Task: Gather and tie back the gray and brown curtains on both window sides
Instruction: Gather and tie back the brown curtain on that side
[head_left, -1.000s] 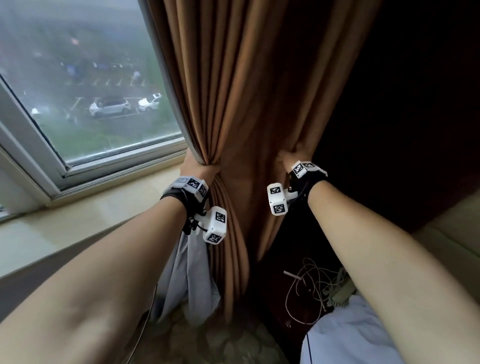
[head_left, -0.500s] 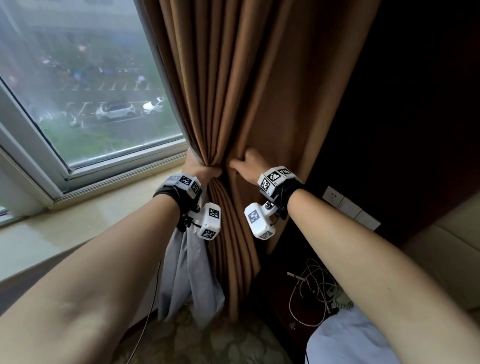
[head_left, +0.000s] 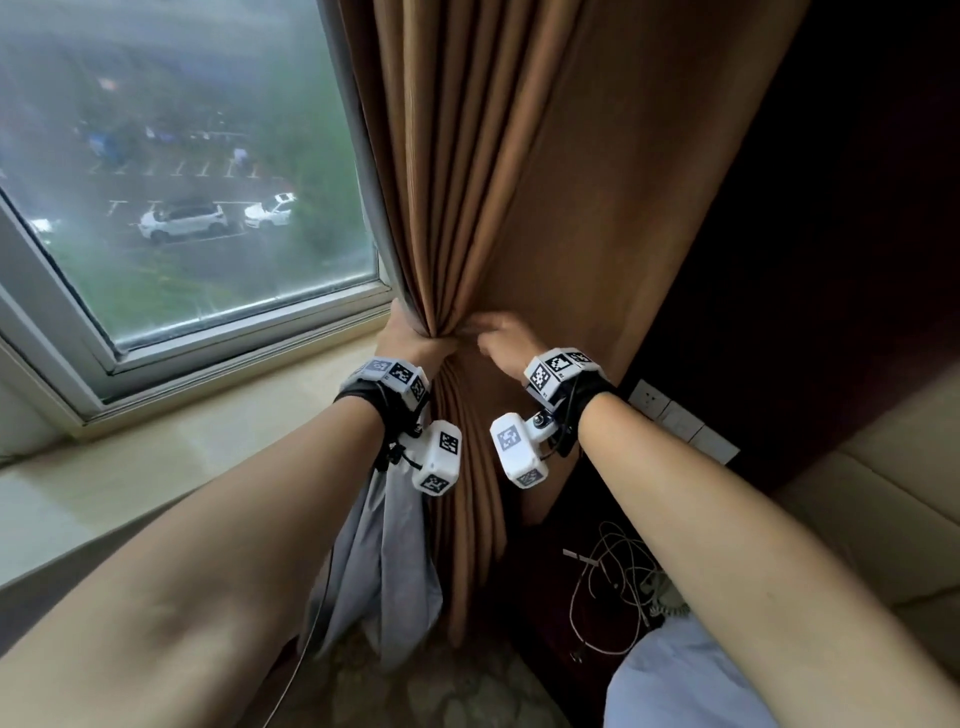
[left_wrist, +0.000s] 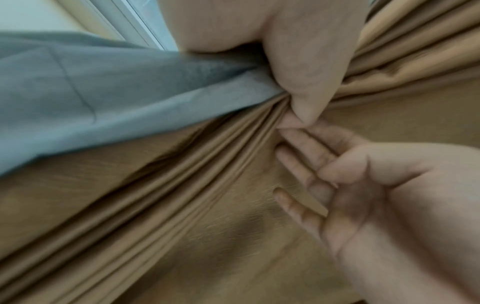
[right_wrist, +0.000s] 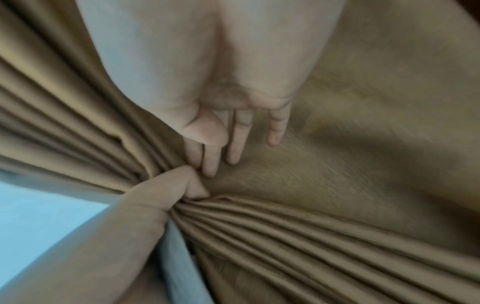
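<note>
The brown curtain (head_left: 498, 171) hangs beside the window, with the gray curtain (head_left: 384, 561) behind its left edge. My left hand (head_left: 415, 340) grips both curtains bunched into tight pleats at sill height. In the left wrist view its thumb (left_wrist: 306, 86) clamps the gray curtain (left_wrist: 103, 92) and the brown curtain (left_wrist: 182, 205) together. My right hand (head_left: 496, 338) lies just right of that fist. Its straight fingers (right_wrist: 233, 144) press flat on the smooth brown curtain (right_wrist: 363, 154) and hold nothing. No tie-back is visible.
The window (head_left: 171, 182) and its pale sill (head_left: 156, 457) are on the left. Wall sockets (head_left: 675, 415) sit on the dark panel to the right, with tangled cables (head_left: 613, 587) on the floor below. A beige cushion (head_left: 883, 519) lies at the far right.
My right hand drew the curtain's right part leftward to the left fist, then straightened its fingers against the fabric. The left hand kept its grip and barely moved.
</note>
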